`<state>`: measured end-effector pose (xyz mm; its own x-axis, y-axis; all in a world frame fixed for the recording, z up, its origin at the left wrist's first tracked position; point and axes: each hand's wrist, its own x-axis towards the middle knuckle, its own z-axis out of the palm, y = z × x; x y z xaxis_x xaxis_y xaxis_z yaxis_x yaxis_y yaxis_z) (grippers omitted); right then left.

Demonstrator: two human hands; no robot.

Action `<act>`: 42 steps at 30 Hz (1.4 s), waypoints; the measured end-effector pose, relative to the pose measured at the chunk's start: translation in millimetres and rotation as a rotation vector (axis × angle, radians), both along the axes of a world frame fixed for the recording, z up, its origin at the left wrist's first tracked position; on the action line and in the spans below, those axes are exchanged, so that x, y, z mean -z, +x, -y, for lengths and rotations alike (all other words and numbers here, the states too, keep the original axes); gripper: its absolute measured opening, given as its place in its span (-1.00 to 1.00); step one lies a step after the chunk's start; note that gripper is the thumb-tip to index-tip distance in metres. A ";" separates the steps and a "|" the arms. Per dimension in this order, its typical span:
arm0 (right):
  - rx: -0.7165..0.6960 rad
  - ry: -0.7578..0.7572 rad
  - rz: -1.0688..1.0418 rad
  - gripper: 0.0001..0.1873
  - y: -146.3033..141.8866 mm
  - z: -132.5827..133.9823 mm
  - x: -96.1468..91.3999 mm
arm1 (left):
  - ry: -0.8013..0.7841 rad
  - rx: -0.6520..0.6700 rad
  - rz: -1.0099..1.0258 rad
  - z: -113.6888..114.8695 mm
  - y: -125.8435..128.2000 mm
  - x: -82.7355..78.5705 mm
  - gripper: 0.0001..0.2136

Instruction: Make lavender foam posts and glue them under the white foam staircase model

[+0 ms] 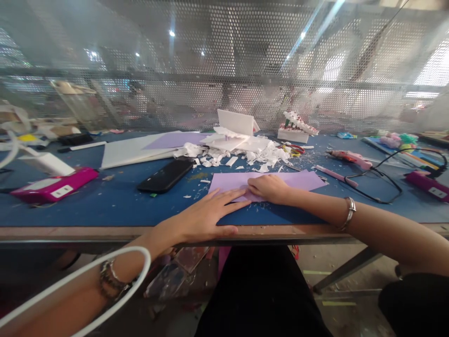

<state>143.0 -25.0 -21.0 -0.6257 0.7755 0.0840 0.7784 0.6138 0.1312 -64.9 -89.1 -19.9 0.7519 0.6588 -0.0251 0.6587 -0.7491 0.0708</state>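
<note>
A lilac paper sheet (280, 180) lies near the front edge of the blue table (105, 201). My left hand (205, 216) lies flat and open on the sheet's left end, fingers stretched toward the middle. My right hand (268, 188) rests on the sheet's middle with its fingers curled down and pressed against the paper; whether it pinches anything is hidden. A silver bracelet (349, 213) is on my right wrist, a dark one (110, 278) on my left.
A black phone (166, 175) lies left of the sheet. Behind it are white foam scraps (245, 152), white and lilac boards (140, 147), and a small decorated model (294, 128). A pink glue gun (351, 159) with black cable lies right. Pink boxes (52, 185) sit at both sides.
</note>
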 end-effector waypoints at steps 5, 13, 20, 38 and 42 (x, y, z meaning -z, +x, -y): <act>-0.008 0.002 0.008 -0.63 -0.1 -0.6 0.2 | 0.032 0.008 -0.002 0.9 -2.8 1.4 -0.34; 0.010 0.003 0.023 -0.61 -0.1 -0.8 -0.8 | -0.001 -0.034 -0.007 2.0 -0.5 0.1 -0.30; 0.000 0.009 0.010 -0.64 -0.3 0.3 -1.5 | -0.012 -0.057 -0.036 5.0 1.5 -2.6 -0.30; -0.001 0.008 0.007 -0.60 1.3 -1.0 -1.0 | 0.109 -0.179 -0.053 16.6 -66.9 -5.0 -0.39; 0.006 0.006 0.007 -0.60 1.8 -1.5 -1.6 | 0.198 -0.188 -0.061 16.3 -64.3 -8.5 -0.48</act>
